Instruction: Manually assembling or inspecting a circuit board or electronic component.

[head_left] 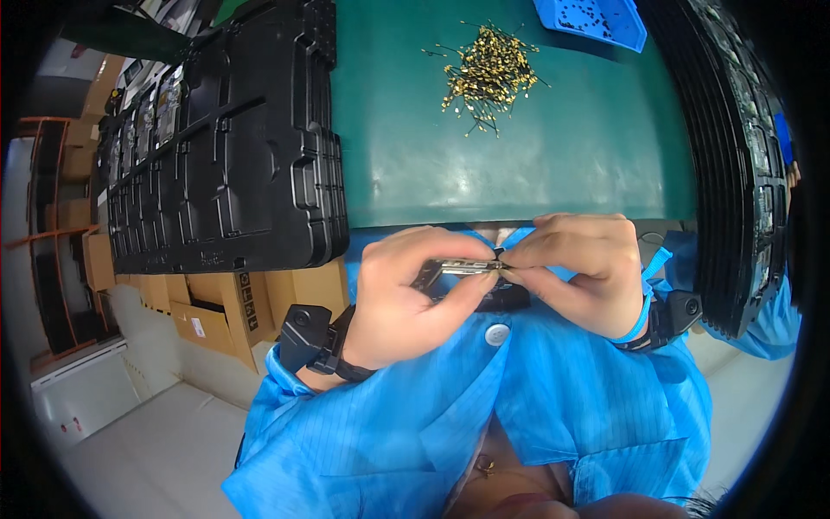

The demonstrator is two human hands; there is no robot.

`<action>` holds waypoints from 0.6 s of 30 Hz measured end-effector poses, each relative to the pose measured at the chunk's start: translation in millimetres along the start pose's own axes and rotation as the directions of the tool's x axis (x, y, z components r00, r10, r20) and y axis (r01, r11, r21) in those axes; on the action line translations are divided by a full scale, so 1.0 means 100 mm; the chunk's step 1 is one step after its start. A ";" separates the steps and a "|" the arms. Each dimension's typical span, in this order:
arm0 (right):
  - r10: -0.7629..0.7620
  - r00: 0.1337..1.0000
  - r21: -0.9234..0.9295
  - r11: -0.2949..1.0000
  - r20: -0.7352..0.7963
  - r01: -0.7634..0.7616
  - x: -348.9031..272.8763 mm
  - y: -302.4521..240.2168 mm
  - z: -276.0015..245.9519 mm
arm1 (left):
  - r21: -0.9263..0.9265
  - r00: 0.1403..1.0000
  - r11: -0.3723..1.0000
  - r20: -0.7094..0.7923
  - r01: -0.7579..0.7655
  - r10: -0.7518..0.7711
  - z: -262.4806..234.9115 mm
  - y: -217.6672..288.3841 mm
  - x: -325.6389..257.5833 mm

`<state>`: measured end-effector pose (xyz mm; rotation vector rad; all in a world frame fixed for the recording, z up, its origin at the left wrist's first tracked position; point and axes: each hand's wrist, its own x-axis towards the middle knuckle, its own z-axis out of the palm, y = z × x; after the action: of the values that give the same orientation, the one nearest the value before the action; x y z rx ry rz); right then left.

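Observation:
Close to my chest, at the near edge of the green table mat [415, 169], my left hand [393, 298] is closed on a small flat electronic part [465, 267] with a silvery, metallic edge. Its thumb and forefinger pinch the part from both sides. My right hand [596, 268] meets it at the part's right end, thumb and fingertips pressed together. A tiny dark bit shows by those fingertips, too small to name. Farther back on the mat lies a loose pile of short thin black cables [491, 73] with gold-coloured ends.
A blue plastic bin [634, 36] with small dark pieces stands at the back right. Stacked black trays rise on the left [268, 164] and on the right [722, 147], with circuit boards in them. Open cardboard boxes [207, 324] stand below the left stack.

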<state>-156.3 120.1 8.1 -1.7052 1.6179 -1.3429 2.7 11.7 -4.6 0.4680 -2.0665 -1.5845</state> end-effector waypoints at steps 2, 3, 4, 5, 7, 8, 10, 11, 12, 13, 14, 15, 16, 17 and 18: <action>0.029 1.000 0.005 1.000 0.007 -0.029 0.01 0.00 0.01 | -0.032 0.999 0.998 0.005 0.047 -0.047 -0.01 0.01 0.00; 0.061 0.998 0.030 0.998 -0.003 -0.061 0.00 0.00 0.02 | -0.065 0.995 0.993 0.029 0.101 -0.099 -0.01 0.01 -0.02; 0.094 0.995 0.055 0.994 -0.013 -0.093 -0.01 0.00 0.02 | -0.096 0.987 0.983 0.054 0.156 -0.151 -0.01 0.02 -0.03; 0.091 0.996 0.051 0.995 -0.011 -0.090 -0.02 0.00 0.02 | -0.098 0.988 0.984 0.051 0.152 -0.148 -0.02 0.02 -0.04; 0.130 0.991 0.073 0.989 -0.014 -0.128 -0.03 0.00 0.04 | -0.120 0.981 0.975 0.084 0.185 -0.176 -0.04 0.02 -0.04; 0.131 0.991 0.071 0.989 -0.014 -0.129 -0.03 0.00 0.04 | -0.121 0.981 0.975 0.084 0.184 -0.175 -0.04 0.03 -0.03; 0.142 0.990 0.072 0.987 -0.016 -0.140 -0.02 0.00 0.04 | -0.124 0.970 0.965 0.096 0.233 -0.222 -0.05 0.05 -0.03; 0.140 0.990 0.072 0.988 -0.012 -0.139 -0.02 0.00 0.04 | -0.125 0.971 0.965 0.092 0.232 -0.222 -0.05 0.05 -0.03; 0.141 0.990 0.082 0.987 -0.021 -0.139 -0.02 0.01 0.04 | -0.130 0.969 0.962 0.090 0.239 -0.228 -0.05 0.05 -0.03; 0.143 0.989 0.093 0.986 -0.029 -0.140 -0.02 0.02 0.05 | -0.136 0.968 0.960 0.089 0.246 -0.235 -0.05 0.05 -0.02; 0.141 0.990 0.092 0.986 -0.028 -0.138 -0.02 0.03 0.05 | -0.136 0.968 0.960 0.087 0.244 -0.234 -0.05 0.05 -0.02; 0.135 0.990 0.100 0.986 -0.032 -0.131 -0.03 0.04 0.05 | -0.140 0.967 0.958 0.088 0.251 -0.241 -0.05 0.05 -0.02; 0.129 0.991 0.109 0.986 -0.038 -0.124 -0.03 0.04 0.05 | -0.143 0.965 0.955 0.090 0.259 -0.248 -0.05 0.06 -0.02; 0.128 0.991 0.108 0.986 -0.038 -0.124 -0.03 0.04 0.05 | -0.143 0.965 0.956 0.089 0.258 -0.247 -0.04 0.05 -0.02; 0.129 0.991 0.122 0.985 -0.037 -0.124 -0.03 0.04 0.05 | -0.151 0.969 0.958 0.087 0.243 -0.232 -0.04 0.05 -0.02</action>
<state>-153.4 120.3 1.4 -1.4874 1.6073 -1.3953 7.0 11.1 0.5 0.6309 -1.9705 -1.9148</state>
